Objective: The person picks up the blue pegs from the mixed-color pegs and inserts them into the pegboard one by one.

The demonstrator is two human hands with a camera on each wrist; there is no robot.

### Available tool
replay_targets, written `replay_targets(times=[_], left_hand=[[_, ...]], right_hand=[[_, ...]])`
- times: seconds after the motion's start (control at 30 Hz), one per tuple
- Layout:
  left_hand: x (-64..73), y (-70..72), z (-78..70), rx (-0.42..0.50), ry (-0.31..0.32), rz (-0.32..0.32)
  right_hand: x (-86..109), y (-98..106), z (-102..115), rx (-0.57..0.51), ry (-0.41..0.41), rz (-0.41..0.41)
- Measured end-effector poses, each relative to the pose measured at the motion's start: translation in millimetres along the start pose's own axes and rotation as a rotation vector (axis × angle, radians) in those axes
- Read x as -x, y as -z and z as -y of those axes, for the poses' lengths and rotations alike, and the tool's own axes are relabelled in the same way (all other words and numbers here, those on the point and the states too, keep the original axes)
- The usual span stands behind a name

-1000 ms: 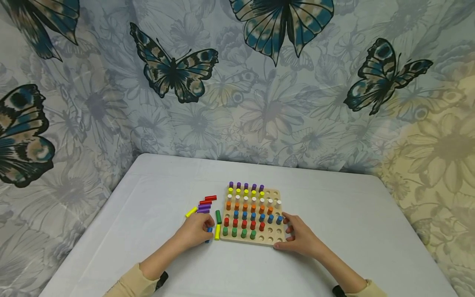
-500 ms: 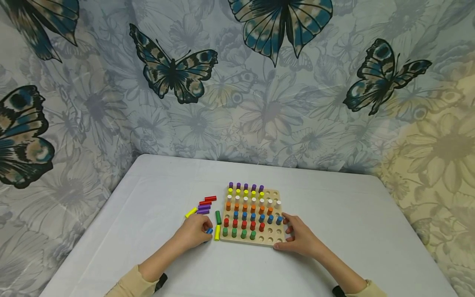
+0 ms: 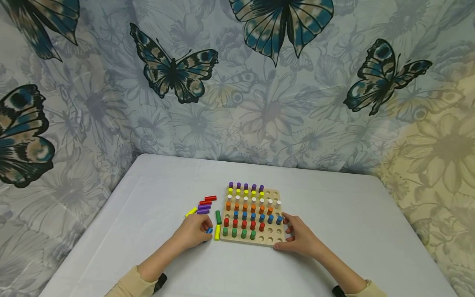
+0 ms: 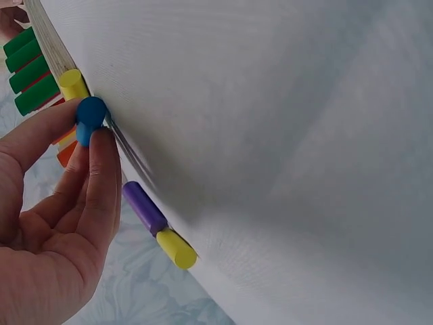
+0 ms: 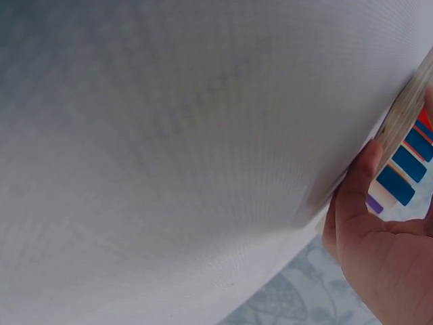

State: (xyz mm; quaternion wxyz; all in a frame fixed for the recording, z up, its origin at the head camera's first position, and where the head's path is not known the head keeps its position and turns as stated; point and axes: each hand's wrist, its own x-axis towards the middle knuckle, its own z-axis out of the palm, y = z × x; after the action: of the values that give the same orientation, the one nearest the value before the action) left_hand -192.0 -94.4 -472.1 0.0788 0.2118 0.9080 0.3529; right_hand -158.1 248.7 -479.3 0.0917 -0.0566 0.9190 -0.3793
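My left hand (image 3: 193, 231) pinches a blue peg (image 4: 91, 112) between thumb and fingers, low over the table beside the wooden pegboard (image 3: 245, 241). A loose yellow peg (image 3: 217, 232) and a loose green peg (image 3: 218, 217) lie between this hand and the board's left edge. At the board's near right corner, my right hand (image 3: 300, 237) grips the edge, thumb at the front and fingers along the side. Rows of purple, yellow, white, orange, blue, red and green pegs stand in the board. Bare holes show at the right ends of several rows and at the left of the blue row.
Beyond the left hand lie loose red pegs (image 3: 210, 198), purple pegs (image 3: 203, 207) and another yellow peg (image 3: 191, 212). A white cloth covers the table (image 3: 167, 177). Butterfly-patterned fabric (image 3: 271, 123) hangs behind its far edge.
The blue peg has tilted and drawn in between the left fingers, so less of it shows in the head view. The right hand and the board stay in place.
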Motion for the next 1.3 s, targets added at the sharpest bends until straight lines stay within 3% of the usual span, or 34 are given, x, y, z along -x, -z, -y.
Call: replay_targets(times=[0.23,0.37,1.0,1.3], left_hand=[[1.4,0.8,2.0,0.049,0.034,0.018],[1.6,0.6,3.7,0.078,0.022,0.01],[-5.0,2.9,4.1,0.233,0.024,-0.082],[-11.1,4.8,1.0,0.249,0.024,-0.145]], right_hand=[[-0.4,-0.1,0.0,0.005,0.002,-0.001],[-0.1,0.1,0.4,0.005,0.0,0.001],[-0.4,-0.6,-0.8,0.01,-0.004,-0.002],[0.2,-0.1,1.3,0.005,-0.005,-0.003]])
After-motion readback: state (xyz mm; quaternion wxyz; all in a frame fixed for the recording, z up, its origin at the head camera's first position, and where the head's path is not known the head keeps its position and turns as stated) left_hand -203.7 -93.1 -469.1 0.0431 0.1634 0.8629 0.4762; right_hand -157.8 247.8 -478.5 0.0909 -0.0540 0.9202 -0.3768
